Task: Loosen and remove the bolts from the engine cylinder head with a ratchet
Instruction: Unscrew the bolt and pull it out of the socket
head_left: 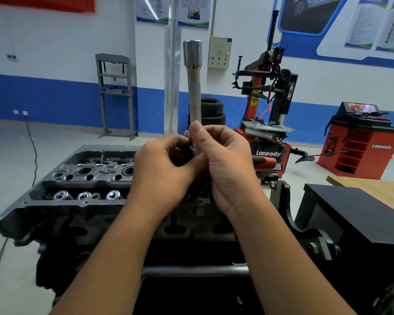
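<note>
At frame center, both the left hand [163, 171] and right hand [225, 164] pinched the base of an upright long socket [194, 87] above the cylinder head [82, 178] at lower left, suggesting bolt removal remained unfinished.

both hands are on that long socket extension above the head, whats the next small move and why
Probably finish seating the piece at the lower end of the long socket extension. Both the left hand and right hand pinch it there, held upright above the cylinder head, and no ratchet is visibly attached, so the tool looks unready to lower onto a bolt.
</note>
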`<move>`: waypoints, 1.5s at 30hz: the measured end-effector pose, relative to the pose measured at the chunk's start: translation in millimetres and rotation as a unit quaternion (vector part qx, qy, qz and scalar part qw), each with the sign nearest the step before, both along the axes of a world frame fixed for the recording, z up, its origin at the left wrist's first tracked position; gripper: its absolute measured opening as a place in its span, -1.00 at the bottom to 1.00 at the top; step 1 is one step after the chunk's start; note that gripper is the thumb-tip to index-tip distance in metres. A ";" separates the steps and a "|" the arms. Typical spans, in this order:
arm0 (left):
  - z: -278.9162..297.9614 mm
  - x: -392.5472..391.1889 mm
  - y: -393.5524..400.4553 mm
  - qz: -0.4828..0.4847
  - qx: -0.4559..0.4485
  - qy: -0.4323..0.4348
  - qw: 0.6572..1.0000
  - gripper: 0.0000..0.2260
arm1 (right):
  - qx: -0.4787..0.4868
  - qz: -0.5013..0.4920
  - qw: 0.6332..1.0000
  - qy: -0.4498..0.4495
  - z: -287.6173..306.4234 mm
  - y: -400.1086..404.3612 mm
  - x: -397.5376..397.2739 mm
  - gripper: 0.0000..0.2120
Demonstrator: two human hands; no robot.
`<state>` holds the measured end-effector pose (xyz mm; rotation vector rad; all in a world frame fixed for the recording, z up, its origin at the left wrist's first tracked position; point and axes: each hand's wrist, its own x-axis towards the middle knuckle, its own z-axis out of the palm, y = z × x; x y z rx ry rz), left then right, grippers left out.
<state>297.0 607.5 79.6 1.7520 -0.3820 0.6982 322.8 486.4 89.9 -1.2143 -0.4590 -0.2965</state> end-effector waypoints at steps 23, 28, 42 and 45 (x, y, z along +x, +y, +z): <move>0.9 2.5 -1.9 -0.045 0.003 0.014 0.999 -0.78 | 0.021 0.014 1.000 -0.005 0.3 2.2 -2.6 -0.79; 0.4 3.1 -0.6 -0.007 0.022 0.001 1.000 -0.77 | 0.000 -0.022 1.000 -0.016 -1.1 2.6 -2.3 -0.79; 2.3 0.8 -0.5 -0.036 0.024 0.023 0.999 -0.75 | 0.010 -0.009 1.000 -0.016 -1.5 2.2 -2.4 -0.86; 3.9 0.3 -0.5 -0.071 0.023 0.035 0.997 -0.76 | 0.018 0.021 1.000 -0.010 -0.1 1.1 -1.9 -0.83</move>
